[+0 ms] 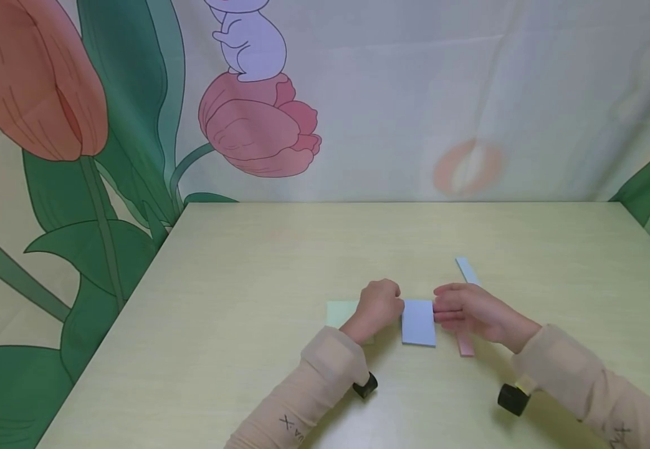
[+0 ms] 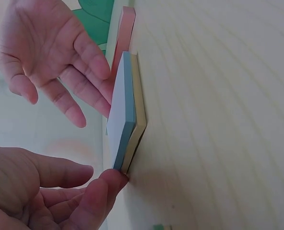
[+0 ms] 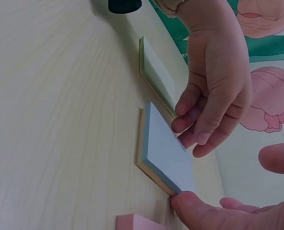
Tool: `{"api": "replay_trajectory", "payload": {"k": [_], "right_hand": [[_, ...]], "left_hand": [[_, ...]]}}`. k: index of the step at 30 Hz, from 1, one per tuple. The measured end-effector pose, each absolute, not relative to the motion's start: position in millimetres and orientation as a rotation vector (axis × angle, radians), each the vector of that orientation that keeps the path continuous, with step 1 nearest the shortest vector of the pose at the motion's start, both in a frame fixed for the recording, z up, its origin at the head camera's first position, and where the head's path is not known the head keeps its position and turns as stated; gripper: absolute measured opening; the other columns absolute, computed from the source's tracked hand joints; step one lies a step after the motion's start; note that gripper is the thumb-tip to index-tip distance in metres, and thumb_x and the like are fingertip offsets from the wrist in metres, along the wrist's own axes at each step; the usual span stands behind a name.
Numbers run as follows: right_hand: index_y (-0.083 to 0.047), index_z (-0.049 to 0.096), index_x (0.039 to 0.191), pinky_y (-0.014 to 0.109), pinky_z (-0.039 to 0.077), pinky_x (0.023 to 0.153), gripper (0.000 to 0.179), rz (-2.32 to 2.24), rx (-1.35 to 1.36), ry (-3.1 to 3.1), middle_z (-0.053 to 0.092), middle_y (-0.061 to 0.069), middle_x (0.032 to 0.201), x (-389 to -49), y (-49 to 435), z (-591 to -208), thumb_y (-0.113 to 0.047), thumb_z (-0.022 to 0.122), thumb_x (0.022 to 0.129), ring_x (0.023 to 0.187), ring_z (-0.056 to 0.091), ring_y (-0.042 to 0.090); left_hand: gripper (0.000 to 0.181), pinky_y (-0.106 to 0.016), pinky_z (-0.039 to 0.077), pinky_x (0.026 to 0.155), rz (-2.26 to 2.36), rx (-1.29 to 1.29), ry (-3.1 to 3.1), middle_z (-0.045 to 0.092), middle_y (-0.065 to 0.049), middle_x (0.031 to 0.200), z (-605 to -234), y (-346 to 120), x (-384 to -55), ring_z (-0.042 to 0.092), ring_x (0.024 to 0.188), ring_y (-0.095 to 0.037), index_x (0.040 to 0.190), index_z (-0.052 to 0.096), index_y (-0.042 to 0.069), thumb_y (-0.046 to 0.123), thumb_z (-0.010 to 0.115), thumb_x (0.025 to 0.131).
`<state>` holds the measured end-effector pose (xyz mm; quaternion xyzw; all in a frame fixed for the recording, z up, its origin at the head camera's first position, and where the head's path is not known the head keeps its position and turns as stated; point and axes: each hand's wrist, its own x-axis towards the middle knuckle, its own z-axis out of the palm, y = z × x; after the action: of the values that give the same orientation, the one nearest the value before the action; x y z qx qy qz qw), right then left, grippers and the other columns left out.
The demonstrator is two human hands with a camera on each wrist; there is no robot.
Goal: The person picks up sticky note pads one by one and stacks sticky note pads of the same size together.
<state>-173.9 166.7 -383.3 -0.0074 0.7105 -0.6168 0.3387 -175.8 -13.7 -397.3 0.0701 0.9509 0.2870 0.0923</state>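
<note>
A pad of blue sticky notes (image 1: pixel 419 324) lies squarely on top of a yellow pad (image 2: pixel 140 96), whose edge shows in both wrist views. My left hand (image 1: pixel 379 305) is at the stack's left side, its fingertips touching the edge and its thumb apart from them. At the opposite side my right hand (image 1: pixel 476 310) has its fingers extended, with a fingertip against the stack's edge in the right wrist view. Neither hand is closed round the pads. A green pad (image 1: pixel 340 312) lies left of the stack, partly covered by the left hand in the head view.
Beneath and beyond the right hand lie a narrow pink pad (image 1: pixel 465 344) and a narrow light blue pad (image 1: pixel 467 270). Everything lies on a pale wooden table (image 1: pixel 235 280). Behind it hangs a cloth (image 1: pixel 381 100) printed with tulips.
</note>
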Motion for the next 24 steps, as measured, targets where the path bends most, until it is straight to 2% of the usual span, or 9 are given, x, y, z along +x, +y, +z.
{"api": "replay_trajectory", "payload": {"k": [9,11,13,16,18,20,24], "right_hand": [[0.010,0.017,0.132,0.038,0.041,0.093,0.060,-1.613,-0.017,1.845,0.057,0.003,0.101,-173.5,168.6,-383.3,-0.017,0.046,0.088,0.096,0.057,0.015],[0.010,0.017,0.133,0.040,0.040,0.094,0.060,-1.621,-0.020,1.845,0.056,0.003,0.101,-173.4,169.9,-382.3,-0.017,0.046,0.088,0.097,0.056,0.016],[0.009,0.016,0.133,0.040,0.039,0.095,0.060,-1.627,-0.022,1.850,0.055,0.003,0.101,-173.3,171.7,-380.4,-0.017,0.046,0.088,0.098,0.056,0.016],[0.009,0.017,0.133,0.040,0.039,0.096,0.060,-1.634,-0.015,1.865,0.053,0.003,0.103,-173.3,174.7,-376.6,-0.017,0.047,0.088,0.097,0.056,0.015],[0.008,0.017,0.133,0.039,0.040,0.094,0.059,-1.632,-0.015,1.874,0.053,0.004,0.104,-173.3,176.5,-374.2,-0.017,0.047,0.088,0.096,0.056,0.014],[0.008,0.018,0.133,0.037,0.042,0.093,0.059,-1.634,-0.007,1.873,0.053,0.003,0.104,-173.3,177.8,-372.3,-0.017,0.047,0.088,0.095,0.057,0.013],[0.008,0.017,0.132,0.033,0.044,0.089,0.059,-1.652,0.000,1.863,0.054,0.002,0.102,-173.4,180.8,-371.1,-0.017,0.047,0.088,0.092,0.057,0.013]], "left_hand": [[0.037,-0.018,0.015,0.038,0.840,0.209,2.828,0.018,0.004,0.047,-395.9,-14.1,-176.4,0.019,0.041,-0.008,0.050,0.024,0.012,0.001,0.050,0.075],[0.025,-0.017,0.019,0.040,0.823,0.211,2.845,0.036,0.003,0.050,-395.2,-14.5,-176.4,0.024,0.043,-0.008,0.053,0.042,0.006,0.002,0.050,0.077],[0.014,-0.017,0.022,0.042,0.800,0.216,2.861,0.044,0.000,0.057,-394.1,-14.8,-176.6,0.028,0.046,-0.009,0.065,0.056,0.003,0.002,0.050,0.077],[0.011,-0.018,0.022,0.042,0.773,0.236,2.884,0.043,0.001,0.058,-393.4,-14.8,-176.8,0.027,0.047,-0.009,0.072,0.059,0.003,0.002,0.050,0.078],[0.015,-0.018,0.019,0.041,0.760,0.248,2.890,0.029,0.002,0.053,-393.7,-14.4,-177.2,0.023,0.045,-0.009,0.063,0.049,0.007,0.002,0.049,0.078],[0.021,-0.018,0.017,0.040,0.748,0.255,2.897,0.022,0.004,0.052,-394.1,-14.0,-177.5,0.020,0.045,-0.008,0.059,0.040,0.009,0.002,0.049,0.077],[0.016,-0.018,0.018,0.040,0.744,0.259,2.907,0.024,0.004,0.052,-393.7,-13.9,-176.9,0.022,0.045,-0.008,0.063,0.046,0.009,0.003,0.050,0.077]]}}
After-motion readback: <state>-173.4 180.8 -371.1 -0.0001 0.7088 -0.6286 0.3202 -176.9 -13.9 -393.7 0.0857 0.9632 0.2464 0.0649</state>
